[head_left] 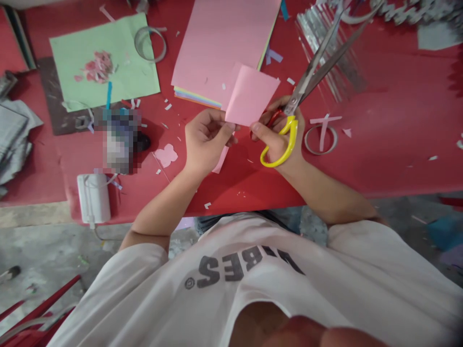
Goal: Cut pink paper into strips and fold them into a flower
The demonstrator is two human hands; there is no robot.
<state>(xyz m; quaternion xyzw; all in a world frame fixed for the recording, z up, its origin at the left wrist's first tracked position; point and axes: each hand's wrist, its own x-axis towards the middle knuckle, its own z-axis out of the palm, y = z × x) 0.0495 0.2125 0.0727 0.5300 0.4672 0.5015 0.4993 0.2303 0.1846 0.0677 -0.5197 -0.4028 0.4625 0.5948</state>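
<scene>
My left hand [206, 140] pinches the lower edge of a small pink paper piece [249, 95], holding it up above the red table [379, 144]. My right hand [280, 132] grips a pair of scissors [307, 82] with yellow and red handles; its thumb also touches the paper's bottom right edge. The long metal blades point up and to the right, slightly apart, away from the paper. A stack of coloured paper sheets [217, 43] with a pink sheet on top lies just behind both hands.
A green sheet [104, 62] with pink scraps lies at the back left, a tape ring [150, 43] beside it. Another ring [321, 140] sits right of the scissors. A white charger block [94, 197] rests at the table's front left edge. Paper scraps are scattered about.
</scene>
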